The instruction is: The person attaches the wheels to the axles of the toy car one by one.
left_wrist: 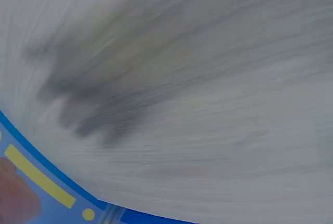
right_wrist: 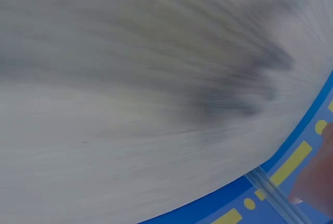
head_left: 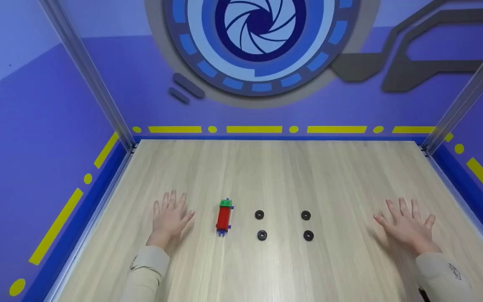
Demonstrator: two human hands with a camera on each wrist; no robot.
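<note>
My left hand (head_left: 169,219) is spread out, palm down, at the left of the wooden table; it holds nothing. Just right of it lies a toy car body (head_left: 223,219) of red and green building bricks with blue parts sticking out. Several small black wheels stand apart in two columns near the middle, among them a front-left wheel (head_left: 262,235) and a back-right wheel (head_left: 305,215). Far to the right, my right hand (head_left: 409,225) has its fingers fanned out and grips nothing. Each wrist view catches only part of a hand, plus its blurred shadow.
A pale wood-grain tabletop (head_left: 283,176) carries everything. Blue-purple panels with yellow marks enclose it; the back panel (head_left: 111,84) bears a large round emblem. Metal posts rise at the back corners, including the left post (head_left: 90,79).
</note>
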